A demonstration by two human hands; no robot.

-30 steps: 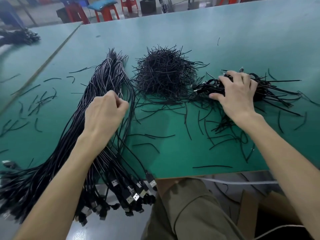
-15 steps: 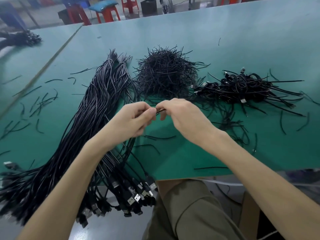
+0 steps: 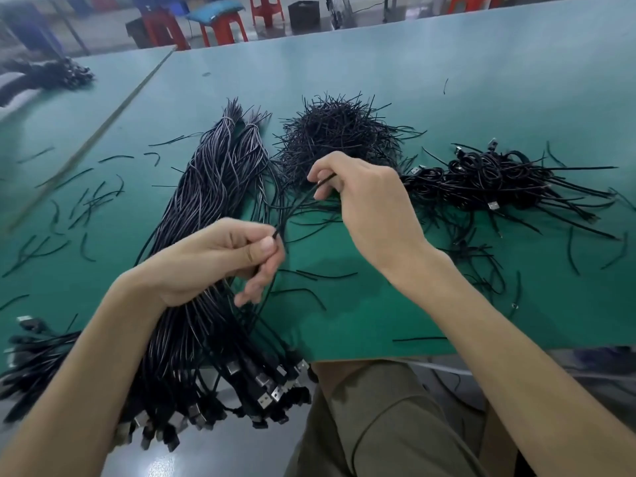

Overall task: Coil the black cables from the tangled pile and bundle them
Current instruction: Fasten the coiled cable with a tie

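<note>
I take the heap of short ties in the middle of the green bench as my mark. Just in front of it I see both hands raised over the bench with a thin black strand stretched between them. The left hand, nearer me and to the heap's left, has its grip closed on the strand's near end, pinched between thumb and forefinger, the other fingers curled under. The right hand, directly in front of the heap, pinches the far end between fingertips and thumb, so that grip is closed on it too.

Left of the heap lie the long black cables, a thick sheaf running from beside the heap toward me, passing under my left hand. Their plugs hang over the bench's near edge. Right of the heap sits a pile of coiled cables, with straight ends sticking out of it. Loose ties are scattered on the bench in front of the heap and to either side. Well beyond the heap, past the bench's far edge, stand red stools.
</note>
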